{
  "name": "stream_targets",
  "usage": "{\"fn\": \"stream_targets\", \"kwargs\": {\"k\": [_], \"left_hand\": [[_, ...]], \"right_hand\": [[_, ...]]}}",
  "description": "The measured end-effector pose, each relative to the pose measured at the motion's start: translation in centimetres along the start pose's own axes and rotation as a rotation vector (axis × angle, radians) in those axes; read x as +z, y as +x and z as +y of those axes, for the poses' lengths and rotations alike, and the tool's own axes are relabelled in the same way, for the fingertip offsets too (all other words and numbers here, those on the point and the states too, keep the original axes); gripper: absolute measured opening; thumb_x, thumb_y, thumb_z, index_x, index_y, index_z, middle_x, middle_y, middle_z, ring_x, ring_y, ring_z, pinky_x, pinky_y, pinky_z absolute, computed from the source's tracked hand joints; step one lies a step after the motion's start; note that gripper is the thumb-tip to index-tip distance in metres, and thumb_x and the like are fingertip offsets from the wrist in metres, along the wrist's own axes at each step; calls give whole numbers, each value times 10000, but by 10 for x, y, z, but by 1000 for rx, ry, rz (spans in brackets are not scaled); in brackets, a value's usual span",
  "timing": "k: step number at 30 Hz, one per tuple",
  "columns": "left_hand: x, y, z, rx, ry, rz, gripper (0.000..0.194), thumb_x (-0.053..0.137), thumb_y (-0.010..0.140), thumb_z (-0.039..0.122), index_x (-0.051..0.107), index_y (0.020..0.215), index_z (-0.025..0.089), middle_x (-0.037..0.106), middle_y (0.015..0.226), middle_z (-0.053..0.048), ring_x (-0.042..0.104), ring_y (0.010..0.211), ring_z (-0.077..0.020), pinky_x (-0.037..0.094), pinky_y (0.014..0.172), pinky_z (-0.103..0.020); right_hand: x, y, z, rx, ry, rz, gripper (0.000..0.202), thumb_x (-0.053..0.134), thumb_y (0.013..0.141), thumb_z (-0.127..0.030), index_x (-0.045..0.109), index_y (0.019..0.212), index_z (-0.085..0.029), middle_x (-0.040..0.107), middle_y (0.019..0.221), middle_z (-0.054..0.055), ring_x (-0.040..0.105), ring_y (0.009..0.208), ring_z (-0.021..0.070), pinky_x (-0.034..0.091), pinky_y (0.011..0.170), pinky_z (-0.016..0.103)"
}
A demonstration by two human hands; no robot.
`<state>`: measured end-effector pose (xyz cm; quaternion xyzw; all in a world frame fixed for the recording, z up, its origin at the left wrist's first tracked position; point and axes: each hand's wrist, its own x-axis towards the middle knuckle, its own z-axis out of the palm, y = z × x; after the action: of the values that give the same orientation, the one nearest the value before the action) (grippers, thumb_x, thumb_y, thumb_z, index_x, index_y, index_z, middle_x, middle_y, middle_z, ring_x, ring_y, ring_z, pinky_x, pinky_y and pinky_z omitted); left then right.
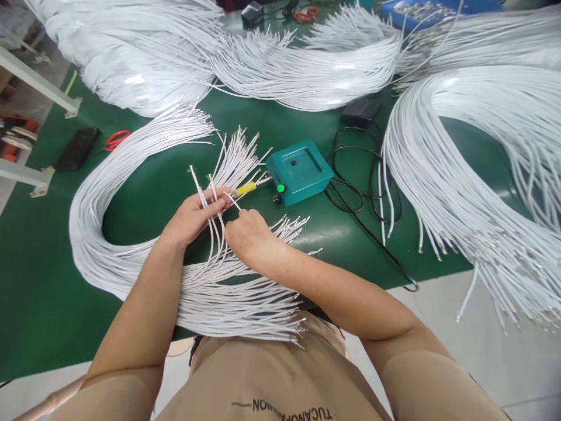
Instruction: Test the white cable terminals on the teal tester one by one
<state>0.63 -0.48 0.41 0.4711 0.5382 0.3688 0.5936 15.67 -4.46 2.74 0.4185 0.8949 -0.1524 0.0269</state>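
My left hand is closed on several white cables, whose ends poke up between thumb and fingers. My right hand is closed in a pinch on one white cable, its end reaching up toward the left fingertips. Close to both hands is a yellow sleeve on a thin metal shaft, which joins a small teal box with a lit green button. Beneath my wrists and forearms lies a curved bundle of white cables with bare metallic ends.
More white cable bundles lie along the back, and another bundle droops over the right edge of the green table. A black cord runs from the box. At left are red-handled scissors and a dark flat object.
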Motion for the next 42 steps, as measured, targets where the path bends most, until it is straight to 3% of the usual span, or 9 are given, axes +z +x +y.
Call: {"fn": "stream_targets", "kwargs": {"k": [7, 12, 17, 21, 24, 28, 32, 36, 42], "left_hand": [[-10, -4, 5, -52, 36, -46, 525, 804, 649, 344, 667, 1123, 165, 660, 804, -24, 607, 751, -126, 479, 748, -246], [-12, -8, 10, -13, 82, -64, 464, 798, 655, 335, 679, 1072, 171, 691, 864, -37, 652, 806, -155, 491, 803, -285], [-11, -11, 14, 18, 95, -176, 440, 780, 676, 319, 673, 1075, 167, 702, 876, -55, 670, 816, -177, 513, 793, -307], [-9, -12, 11, 15, 85, -225, 434, 775, 686, 293, 669, 1088, 172, 701, 887, -54, 680, 812, -173, 526, 781, -302], [-5, -11, 9, 7, 44, -229, 467, 787, 670, 274, 656, 1105, 165, 700, 902, -48, 689, 803, -166, 532, 804, -311], [2, -12, 13, -8, 69, -225, 523, 785, 674, 268, 616, 1154, 145, 699, 898, -48, 699, 811, -179, 540, 815, -333], [3, -15, 27, -27, 100, -218, 491, 737, 730, 280, 593, 1177, 135, 705, 942, -78, 699, 850, -190, 542, 820, -349], [5, -14, 37, 81, 158, -90, 360, 644, 807, 295, 621, 1127, 131, 697, 926, -87, 671, 862, -163, 537, 742, -276], [16, 0, 16, 122, 92, 2, 452, 719, 731, 307, 593, 1139, 159, 656, 897, -43, 631, 731, -117, 413, 478, -159]], "right_hand": [[-16, -15, 6, -44, -84, -68, 145, 565, 801, -116, 701, 824, -162, 731, 908, 116, 576, 1038, 283, 373, 887, 403], [-10, -53, 16, 137, -46, -137, 298, 457, 803, -23, 635, 1030, -101, 706, 920, 149, 665, 842, 245, 432, 650, 320], [11, -87, 7, 70, 83, -222, 265, 448, 793, -47, 618, 974, -141, 692, 869, 93, 674, 752, 250, 404, 579, 307], [-6, -86, 14, -2, 242, -303, 213, 476, 783, -49, 643, 873, -145, 697, 883, 88, 660, 761, 210, 399, 596, 276], [-29, -59, 35, -21, 526, -127, 150, 518, 843, -167, 668, 841, -160, 703, 812, 50, 640, 746, 162, 427, 662, 257], [-38, -6, 61, 265, 963, 326, 243, 624, 794, -337, 648, 966, -166, 649, 671, -14, 569, 483, 100, 451, 571, 254], [-26, 27, 64, 254, 1227, 429, 160, 666, 721, -303, 620, 693, -152, 584, 557, -28, 520, 431, 84, 432, 500, 234], [-16, 30, 59, 222, 1385, 492, 192, 681, 686, -332, 627, 663, -150, 570, 552, -36, 472, 438, 66, 408, 472, 216], [-6, 27, 60, 227, 1410, 512, 182, 654, 688, -334, 655, 668, -153, 572, 561, -33, 453, 466, 70, 386, 465, 216]]}}
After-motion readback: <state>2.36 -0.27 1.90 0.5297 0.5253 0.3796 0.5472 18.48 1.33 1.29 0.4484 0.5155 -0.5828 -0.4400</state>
